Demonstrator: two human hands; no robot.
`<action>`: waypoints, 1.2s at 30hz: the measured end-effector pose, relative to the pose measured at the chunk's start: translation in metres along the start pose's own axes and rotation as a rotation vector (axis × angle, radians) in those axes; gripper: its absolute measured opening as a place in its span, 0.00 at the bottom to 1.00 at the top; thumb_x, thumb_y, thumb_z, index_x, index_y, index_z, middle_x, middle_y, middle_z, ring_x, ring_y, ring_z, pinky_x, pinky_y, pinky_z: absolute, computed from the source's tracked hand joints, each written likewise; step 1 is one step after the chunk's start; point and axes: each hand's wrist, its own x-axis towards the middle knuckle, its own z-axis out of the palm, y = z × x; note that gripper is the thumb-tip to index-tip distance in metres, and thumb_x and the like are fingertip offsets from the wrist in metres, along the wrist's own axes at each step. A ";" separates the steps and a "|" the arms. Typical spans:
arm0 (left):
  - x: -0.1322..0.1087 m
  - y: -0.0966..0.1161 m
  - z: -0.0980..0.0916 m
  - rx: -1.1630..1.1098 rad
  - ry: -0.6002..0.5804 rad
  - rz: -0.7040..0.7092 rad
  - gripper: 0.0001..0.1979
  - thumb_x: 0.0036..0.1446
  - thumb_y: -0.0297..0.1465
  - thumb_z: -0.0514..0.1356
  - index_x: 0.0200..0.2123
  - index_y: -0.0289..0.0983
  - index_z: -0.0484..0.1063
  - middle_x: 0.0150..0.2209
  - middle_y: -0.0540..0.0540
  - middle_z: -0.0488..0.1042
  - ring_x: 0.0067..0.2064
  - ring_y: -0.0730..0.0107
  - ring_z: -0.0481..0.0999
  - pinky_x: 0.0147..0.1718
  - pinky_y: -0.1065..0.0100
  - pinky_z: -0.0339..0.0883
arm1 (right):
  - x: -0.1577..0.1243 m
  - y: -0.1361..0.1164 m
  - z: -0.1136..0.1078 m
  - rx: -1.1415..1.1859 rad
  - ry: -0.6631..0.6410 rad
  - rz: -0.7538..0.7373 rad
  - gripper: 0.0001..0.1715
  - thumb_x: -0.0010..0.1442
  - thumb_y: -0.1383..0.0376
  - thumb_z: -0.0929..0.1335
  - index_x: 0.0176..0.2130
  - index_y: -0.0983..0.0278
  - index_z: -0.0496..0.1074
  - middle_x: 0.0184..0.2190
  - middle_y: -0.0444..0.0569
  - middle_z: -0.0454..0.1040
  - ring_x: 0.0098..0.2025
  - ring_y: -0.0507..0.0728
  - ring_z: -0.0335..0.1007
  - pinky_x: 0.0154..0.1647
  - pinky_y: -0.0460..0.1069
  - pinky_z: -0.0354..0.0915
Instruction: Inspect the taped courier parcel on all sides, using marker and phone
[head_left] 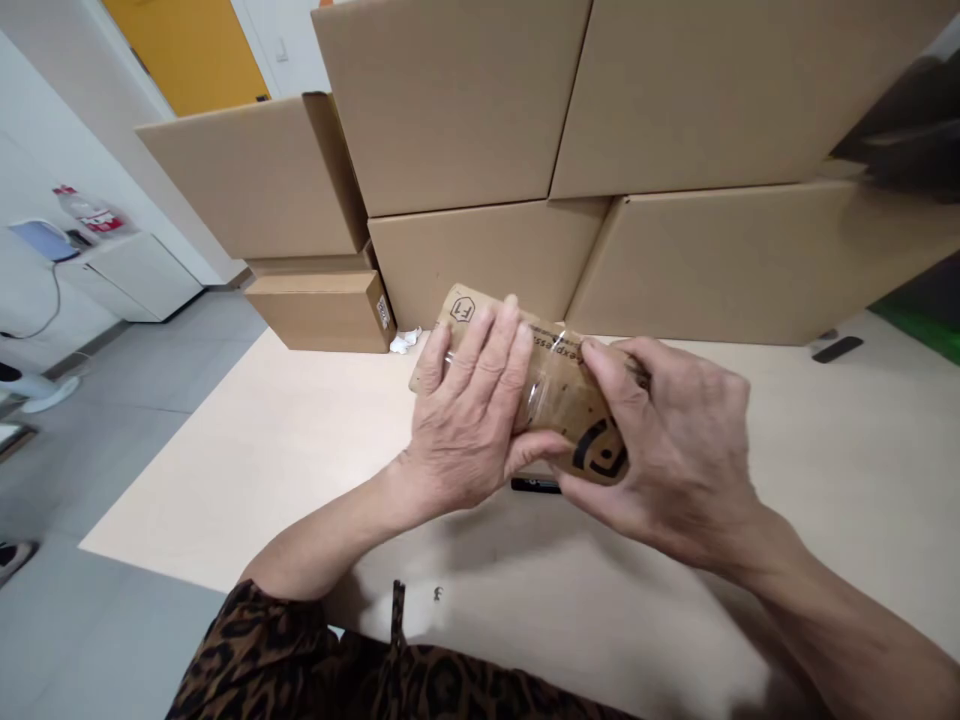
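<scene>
A small brown cardboard parcel [559, 385] with black printed marks and clear tape across its top is held above the pale table [247, 470]. My left hand [469, 410] lies over its left half with the fingers flat and the thumb tucked beneath. My right hand [671, 450] grips its right end, fingers curled round the edge. A dark flat object [534, 485] lies on the table just under the parcel, mostly hidden.
Large cardboard boxes [465, 110] are stacked along the table's far side, with smaller ones [322, 310] at the left. A crumpled white scrap [405, 340] lies by them. A black item [838, 348] rests at far right. A white cabinet [135, 275] stands on the grey floor.
</scene>
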 end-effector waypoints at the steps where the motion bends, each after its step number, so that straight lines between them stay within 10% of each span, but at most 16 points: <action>1: -0.003 0.003 0.008 -0.039 -0.045 0.054 0.50 0.71 0.55 0.54 0.81 0.36 0.34 0.80 0.33 0.49 0.82 0.40 0.45 0.80 0.40 0.31 | -0.001 -0.001 0.004 0.000 0.007 -0.010 0.59 0.57 0.47 0.72 0.77 0.54 0.45 0.63 0.68 0.68 0.59 0.86 0.69 0.54 0.76 0.63; 8: -0.012 0.018 0.028 -0.200 -0.190 0.347 0.52 0.72 0.53 0.54 0.80 0.30 0.27 0.75 0.32 0.64 0.78 0.52 0.59 0.79 0.51 0.44 | -0.004 0.003 0.011 -0.004 0.031 -0.037 0.57 0.58 0.52 0.70 0.77 0.54 0.43 0.62 0.68 0.68 0.60 0.85 0.70 0.55 0.75 0.64; 17: 0.008 -0.048 -0.015 -0.195 -0.043 -0.035 0.50 0.63 0.62 0.59 0.79 0.49 0.47 0.81 0.42 0.50 0.81 0.36 0.47 0.79 0.39 0.31 | -0.001 0.014 -0.007 0.065 0.060 0.093 0.64 0.53 0.47 0.75 0.77 0.49 0.45 0.64 0.63 0.66 0.62 0.86 0.67 0.59 0.80 0.62; 21: 0.007 -0.066 -0.013 -0.459 0.116 -0.145 0.46 0.70 0.60 0.50 0.80 0.53 0.31 0.82 0.43 0.42 0.82 0.40 0.39 0.79 0.39 0.34 | -0.002 0.022 -0.015 0.333 0.055 0.232 0.64 0.51 0.42 0.77 0.76 0.42 0.51 0.67 0.57 0.63 0.69 0.87 0.60 0.67 0.82 0.61; 29: 0.001 -0.042 0.011 -0.081 0.174 -0.120 0.58 0.60 0.67 0.56 0.81 0.47 0.34 0.83 0.40 0.37 0.82 0.32 0.31 0.77 0.34 0.25 | -0.003 0.026 0.016 1.099 -0.022 0.618 0.60 0.47 0.50 0.83 0.72 0.51 0.62 0.72 0.52 0.67 0.75 0.76 0.60 0.71 0.72 0.68; 36: -0.022 -0.002 0.049 -0.144 -0.057 0.268 0.54 0.69 0.58 0.54 0.80 0.35 0.29 0.75 0.33 0.63 0.79 0.47 0.57 0.79 0.47 0.42 | 0.012 0.023 0.020 1.298 0.099 0.840 0.56 0.41 0.55 0.84 0.65 0.58 0.68 0.71 0.59 0.69 0.74 0.78 0.62 0.78 0.72 0.56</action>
